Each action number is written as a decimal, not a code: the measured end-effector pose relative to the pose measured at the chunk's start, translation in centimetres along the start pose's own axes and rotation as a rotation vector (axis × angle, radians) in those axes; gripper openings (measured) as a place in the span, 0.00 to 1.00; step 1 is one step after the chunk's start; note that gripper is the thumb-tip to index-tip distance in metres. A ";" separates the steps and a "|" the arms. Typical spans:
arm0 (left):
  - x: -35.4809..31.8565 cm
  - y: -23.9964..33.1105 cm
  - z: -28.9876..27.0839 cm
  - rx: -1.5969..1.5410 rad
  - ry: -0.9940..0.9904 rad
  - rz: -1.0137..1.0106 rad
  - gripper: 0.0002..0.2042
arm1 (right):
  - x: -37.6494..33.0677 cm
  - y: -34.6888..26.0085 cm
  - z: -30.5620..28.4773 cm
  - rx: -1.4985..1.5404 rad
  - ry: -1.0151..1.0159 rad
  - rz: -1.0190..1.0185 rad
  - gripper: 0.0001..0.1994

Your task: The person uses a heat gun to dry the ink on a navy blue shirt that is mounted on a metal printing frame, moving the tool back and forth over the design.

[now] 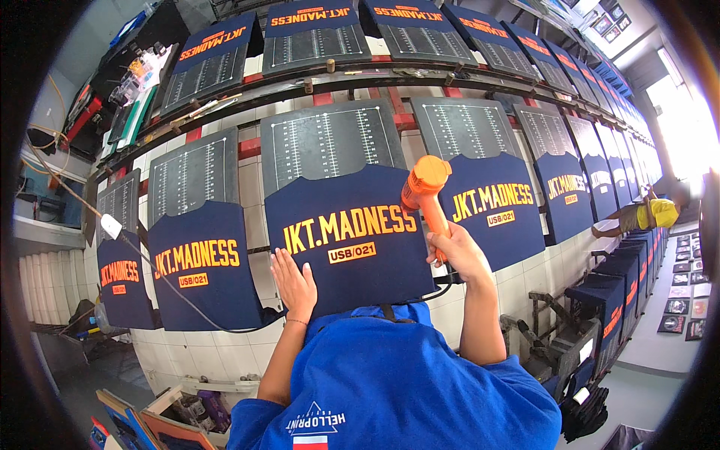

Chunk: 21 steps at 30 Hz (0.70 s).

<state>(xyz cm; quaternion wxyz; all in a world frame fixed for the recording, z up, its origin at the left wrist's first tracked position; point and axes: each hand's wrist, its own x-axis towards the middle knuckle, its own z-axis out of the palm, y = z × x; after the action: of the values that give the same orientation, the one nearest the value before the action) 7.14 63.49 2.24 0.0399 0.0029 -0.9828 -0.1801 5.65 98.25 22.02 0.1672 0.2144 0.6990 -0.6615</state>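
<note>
Navy shirt (379, 281) lies on dark board (324, 139); right hand (460, 252) wraps fingers around orange dryer (430, 184), apparently drying print (351, 223). Left hand's (295, 285) fingers, nearly together, perhaps touch cloth. Next calls for even sweeping.

Lit brightly and fairly evenly around the left hand (295, 288) and right hand (460, 252), sharp at both. Blown out to white far right of the right hand, at a bright opening (679, 120), with hazy glare. Dimmer on the floor (112, 371) below-left of the left hand. Bowed and vignetted black farthest from both.
</note>
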 end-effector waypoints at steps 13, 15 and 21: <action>-0.6 1.2 0.2 0.074 0.008 -0.005 0.34 | -3.1 0.6 -2.0 -0.041 -0.002 0.045 0.10; -0.9 1.3 0.1 0.083 0.004 -0.019 0.34 | -3.8 0.3 -2.8 -0.028 -0.026 0.095 0.11; -1.7 2.0 0.5 0.082 0.010 -0.055 0.32 | -5.4 0.8 -3.4 -0.018 -0.044 0.103 0.10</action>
<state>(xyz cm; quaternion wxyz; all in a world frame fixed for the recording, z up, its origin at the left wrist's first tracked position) 8.83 65.55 2.33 0.0398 0.0325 -0.9887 -0.1406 10.83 101.22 24.40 0.2185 0.2340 0.6890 -0.6502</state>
